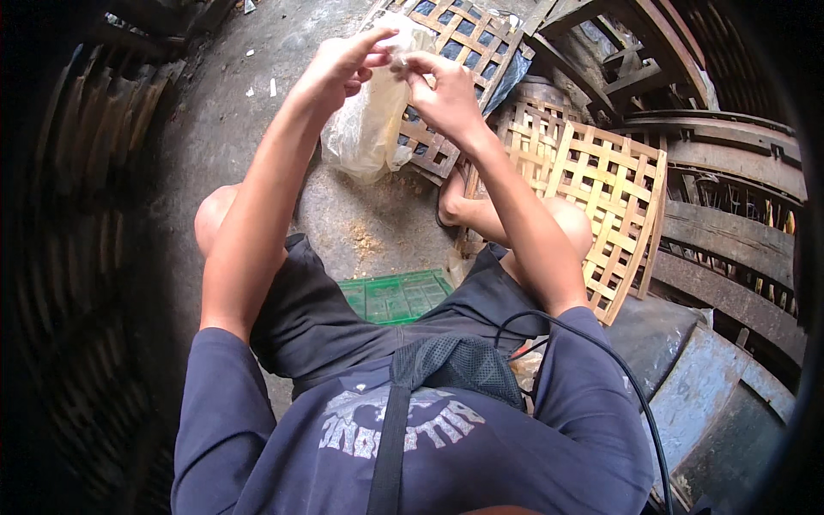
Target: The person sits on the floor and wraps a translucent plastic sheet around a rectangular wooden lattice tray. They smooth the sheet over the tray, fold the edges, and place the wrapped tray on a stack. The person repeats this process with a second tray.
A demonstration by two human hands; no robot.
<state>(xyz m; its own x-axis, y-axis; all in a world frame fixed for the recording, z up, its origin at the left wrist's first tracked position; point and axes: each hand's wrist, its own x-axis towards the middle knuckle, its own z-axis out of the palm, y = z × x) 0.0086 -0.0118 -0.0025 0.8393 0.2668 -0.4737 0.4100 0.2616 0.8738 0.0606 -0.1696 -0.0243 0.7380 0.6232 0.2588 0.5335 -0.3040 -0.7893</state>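
A long, translucent plastic bag [360,137] stands in front of me at the top middle. My right hand [442,94] pinches its gathered top between thumb and fingers. My left hand [339,75] is raised at the upper left of the bag, its index finger stretched and the others apart and loosely bent, close to the bag's top. Whatever the bag holds is hard to make out through the plastic. Just behind it leans a woven slat panel [459,39] with blue plastic showing through the gaps.
Pale woven panels [605,202] lie beside my right knee. A green plastic crate [395,296] is between my legs on the concrete floor [215,103], near scattered yellowish shavings. Weathered wooden planks [730,232] and worn sheets [712,403] crowd the right side.
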